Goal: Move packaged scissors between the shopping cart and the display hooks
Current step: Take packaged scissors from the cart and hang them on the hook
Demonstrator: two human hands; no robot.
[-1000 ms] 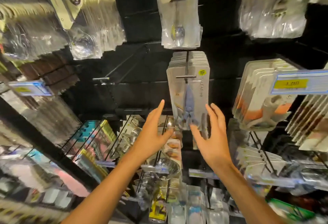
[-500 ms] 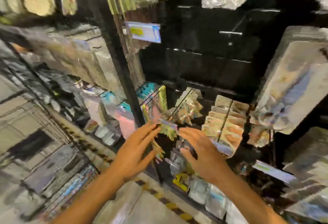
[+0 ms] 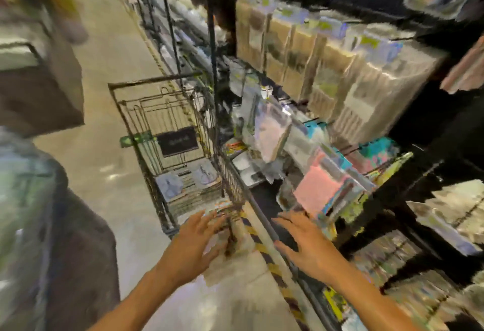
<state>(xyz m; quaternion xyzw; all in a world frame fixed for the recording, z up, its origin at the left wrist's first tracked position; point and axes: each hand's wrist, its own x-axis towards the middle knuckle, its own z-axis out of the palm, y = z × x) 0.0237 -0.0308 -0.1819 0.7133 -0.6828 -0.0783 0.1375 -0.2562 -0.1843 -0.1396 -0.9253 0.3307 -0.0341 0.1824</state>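
The frame is heavily blurred. A black wire shopping cart stands on the aisle floor left of the shelving, with flat packaged scissors lying on its bottom. My left hand hovers with fingers spread at the near end of the cart and holds nothing. My right hand is also spread and empty, just in front of the lower shelf edge. Hanging packages on display hooks fill the rack at the right; I cannot make out which of them are scissors.
A yellow-and-black striped strip runs along the shelf base. A dark blurred shape, possibly a person, stands at the left. More racks and a brown box line the far left. Bare beige floor lies beside the cart.
The view has swung down and left from the hanging scissors to the cart. Both hands came down from the hook and stay empty.
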